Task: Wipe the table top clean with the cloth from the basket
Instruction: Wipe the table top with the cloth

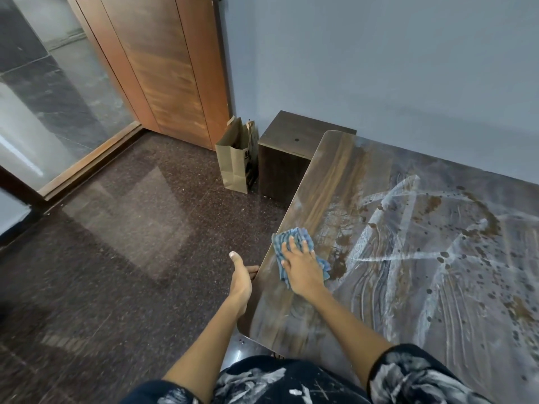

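A blue striped cloth (294,237) lies on the wooden table top (335,176) near its left edge. My right hand (302,266) presses flat on the cloth with fingers spread. My left hand (240,275) sits just off the table's left edge, thumb up, its fingers reaching under the edge where they are partly hidden. The strip of table left of the cloth looks dark and clean. To the right the top is covered with white smears and brown spots (431,258). No basket is in view.
A brown paper bag (234,161) stands on the dark speckled floor beside a low dark cabinet (287,158) at the table's far left corner. A wooden door (163,62) and a glass panel (43,91) lie beyond. The blue wall (379,53) backs the table.
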`<act>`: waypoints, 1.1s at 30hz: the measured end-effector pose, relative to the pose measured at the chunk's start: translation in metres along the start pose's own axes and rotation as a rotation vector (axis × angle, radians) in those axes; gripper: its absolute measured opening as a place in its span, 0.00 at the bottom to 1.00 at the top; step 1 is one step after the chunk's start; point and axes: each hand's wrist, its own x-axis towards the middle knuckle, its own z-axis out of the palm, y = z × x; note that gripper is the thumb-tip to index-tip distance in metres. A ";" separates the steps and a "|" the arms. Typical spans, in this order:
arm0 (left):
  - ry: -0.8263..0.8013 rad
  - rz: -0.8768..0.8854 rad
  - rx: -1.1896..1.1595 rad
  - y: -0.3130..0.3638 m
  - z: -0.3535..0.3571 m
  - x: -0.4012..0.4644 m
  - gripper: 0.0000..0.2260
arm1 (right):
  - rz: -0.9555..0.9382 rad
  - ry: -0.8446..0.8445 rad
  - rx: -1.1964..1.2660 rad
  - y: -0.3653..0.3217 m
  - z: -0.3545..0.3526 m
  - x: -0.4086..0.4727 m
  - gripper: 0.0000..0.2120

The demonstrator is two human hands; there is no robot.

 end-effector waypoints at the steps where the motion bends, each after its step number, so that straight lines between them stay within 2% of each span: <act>1: -0.002 -0.006 -0.010 0.000 -0.001 0.000 0.43 | -0.055 0.009 0.018 -0.005 0.007 -0.008 0.22; 4: -0.004 -0.022 -0.027 0.000 -0.003 0.003 0.44 | -0.373 -0.050 0.072 -0.006 0.031 -0.048 0.20; 6: -0.003 -0.024 -0.024 0.000 -0.005 0.003 0.43 | -0.475 -0.135 0.117 0.009 0.038 -0.070 0.19; 10: -0.019 -0.017 -0.035 0.000 -0.005 0.002 0.44 | -0.286 -0.103 0.160 0.037 0.021 -0.052 0.18; 12: -0.010 -0.008 -0.030 -0.003 -0.006 0.001 0.43 | -0.132 -0.042 0.179 0.030 0.009 -0.031 0.18; 14: 0.007 -0.001 -0.042 -0.006 -0.007 0.000 0.42 | -0.056 0.004 0.175 0.015 0.008 -0.024 0.18; 15: 0.013 -0.002 -0.051 -0.007 -0.007 0.000 0.42 | -0.067 0.010 0.160 0.007 0.012 -0.028 0.18; 17: 0.024 -0.010 -0.056 -0.008 -0.007 0.000 0.43 | -0.220 -0.019 0.141 -0.005 0.025 -0.048 0.18; 19: 0.041 -0.013 -0.036 -0.008 -0.007 0.000 0.43 | -0.449 -0.114 0.145 -0.006 0.036 -0.074 0.17; 21: 0.038 -0.017 -0.055 -0.008 -0.008 0.000 0.42 | -0.556 -0.209 0.125 0.008 0.036 -0.088 0.17; 23: 0.037 -0.002 -0.051 -0.009 -0.009 -0.001 0.42 | -0.518 -0.192 0.117 0.027 0.027 -0.084 0.17; 26: 0.040 0.010 -0.035 -0.010 -0.010 -0.008 0.42 | -0.286 -0.088 0.085 0.040 0.010 -0.054 0.18; 29: 0.058 0.014 -0.038 -0.014 -0.012 -0.016 0.42 | -0.106 0.027 0.042 0.018 0.009 -0.033 0.20; 31: 0.091 0.006 -0.054 -0.018 -0.013 -0.021 0.43 | -0.138 0.065 0.010 -0.003 0.022 -0.041 0.20; 33: 0.188 -0.002 -0.049 -0.024 -0.014 -0.024 0.44 | -0.305 0.036 0.014 -0.019 0.038 -0.059 0.20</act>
